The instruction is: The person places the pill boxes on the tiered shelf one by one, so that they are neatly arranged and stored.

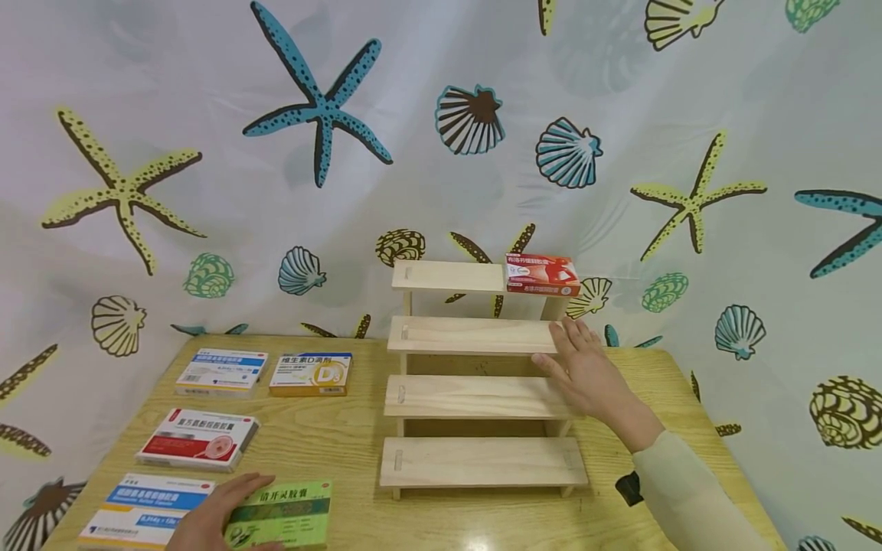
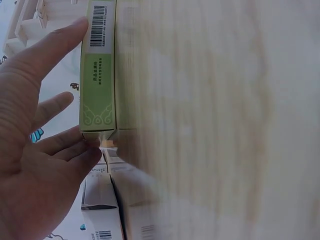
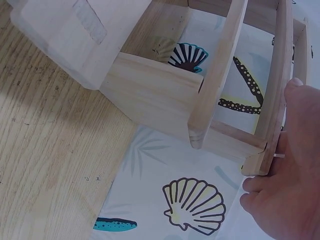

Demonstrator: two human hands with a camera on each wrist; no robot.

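Observation:
Near the front edge of the table, my left hand (image 1: 213, 514) spans the left end of a green medicine box (image 1: 292, 514), thumb along its near side and fingertips at its far side. The left wrist view shows the thumb at the printed side of that box and the other fingers at its corner. My right hand (image 1: 586, 367) lies with fairly straight fingers at the right end of the second board from the top of a wooden step rack (image 1: 475, 334), thumb at the board's front. A red medicine box (image 1: 542, 275) lies on the top board's right end.
Left on the table (image 1: 344, 451) lie a blue-and-white box (image 1: 220, 371), an orange-and-white vitamin D box (image 1: 310, 373), a red-and-white box (image 1: 200, 438) and another blue-and-white box (image 1: 141, 511). A patterned curtain (image 1: 413, 176) hangs behind the rack.

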